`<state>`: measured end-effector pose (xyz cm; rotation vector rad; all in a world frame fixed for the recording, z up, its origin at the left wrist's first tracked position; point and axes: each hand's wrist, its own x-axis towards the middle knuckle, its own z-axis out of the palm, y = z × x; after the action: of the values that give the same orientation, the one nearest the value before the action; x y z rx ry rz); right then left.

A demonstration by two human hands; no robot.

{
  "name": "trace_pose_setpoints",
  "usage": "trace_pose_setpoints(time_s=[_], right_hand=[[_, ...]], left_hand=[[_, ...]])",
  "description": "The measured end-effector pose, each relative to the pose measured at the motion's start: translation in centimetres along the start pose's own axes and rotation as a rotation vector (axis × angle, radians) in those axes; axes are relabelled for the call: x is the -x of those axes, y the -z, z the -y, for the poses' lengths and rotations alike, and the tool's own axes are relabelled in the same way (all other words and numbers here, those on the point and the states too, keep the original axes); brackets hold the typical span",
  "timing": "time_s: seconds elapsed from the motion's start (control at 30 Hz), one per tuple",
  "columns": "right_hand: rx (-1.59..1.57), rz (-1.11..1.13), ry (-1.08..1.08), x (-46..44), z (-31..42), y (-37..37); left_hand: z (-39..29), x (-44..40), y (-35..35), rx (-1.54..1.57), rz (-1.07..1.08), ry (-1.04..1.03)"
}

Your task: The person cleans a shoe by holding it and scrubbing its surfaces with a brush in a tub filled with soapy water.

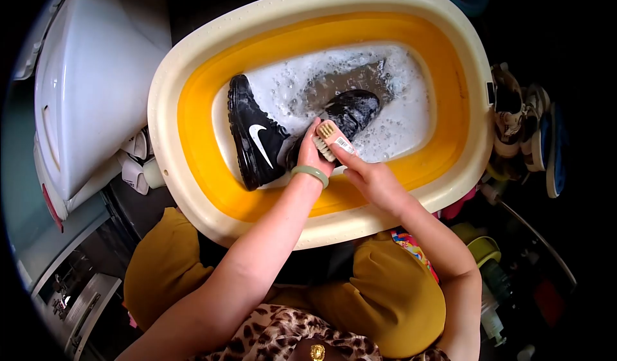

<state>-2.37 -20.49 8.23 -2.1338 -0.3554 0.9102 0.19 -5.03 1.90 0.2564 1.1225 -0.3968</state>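
1. Oval tub (164, 104), cream rim, yellow wall: stood in front of the seated person, long side along the knees. Held foamy water (276, 78), with a murky grey-brown patch toward the far edge.
2. First black Nike sneaker (245, 133): lay on its side at the tub's left end, sole toward the left edge, white swoosh (259, 144) up.
3. Second black sneaker (353, 112): sat mid-tub, wet, toe pointed to the far right corner; rear part ran under the hands, partly hidden.
4. Pink scrub brush (335, 137), pale bristles, white label: was above the second sneaker's rear part, toward the tub's near edge.
5. Right hand (373, 178): pinched the brush by its pink body, thumb along it; came in over the near rim.
6. Left hand (312, 152): was at the second sneaker, just behind the bristles; fingers mostly covered, couldn't tell whether they gripped the shoe. Pale green bangle (311, 172) on the wrist.
7. Around: white slippers (135, 175) outside the left edge; more sneakers (535, 126) and a blue-soled shoe (556, 158) past the right edge. Mustard trousers (398, 297), leopard-print top (276, 329) on the person.
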Motion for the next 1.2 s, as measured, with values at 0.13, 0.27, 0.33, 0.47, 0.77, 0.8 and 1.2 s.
trace_pose_setpoints(time_s=[0.13,0.27,0.33,0.47,0.77,0.8,1.2], right_hand=[[0.218,-0.260,-0.177,-5.1,-6.5,2.0],[-0.176,-0.381,-0.011,-4.7,-5.3,-0.3],[-0.049,-0.281,0.062,-1.9,-2.6,-1.8],[0.137,-0.272,-0.012,-3.0,-4.2,-0.3],[-0.001,-0.103,-0.024,-0.4,-1.7,-1.4],[0.120,-0.047,-0.139,-1.7,-2.5,-0.4],[0.195,-0.133,0.004,-2.6,-3.9,-0.3]], left_hand=[[0.9,-0.9,1.1,0.008,0.191,-0.063],[0.6,-1.0,-0.2,0.018,0.247,-0.090],[-0.4,1.1,-2.3,0.005,-0.112,0.020],[0.4,-0.7,-0.5,0.069,0.134,-0.075],[-0.3,0.1,-1.0,0.053,0.076,-0.036],[-0.1,0.0,-0.4,0.065,0.163,-0.027],[-1.0,-1.4,0.8,0.035,0.195,-0.055]])
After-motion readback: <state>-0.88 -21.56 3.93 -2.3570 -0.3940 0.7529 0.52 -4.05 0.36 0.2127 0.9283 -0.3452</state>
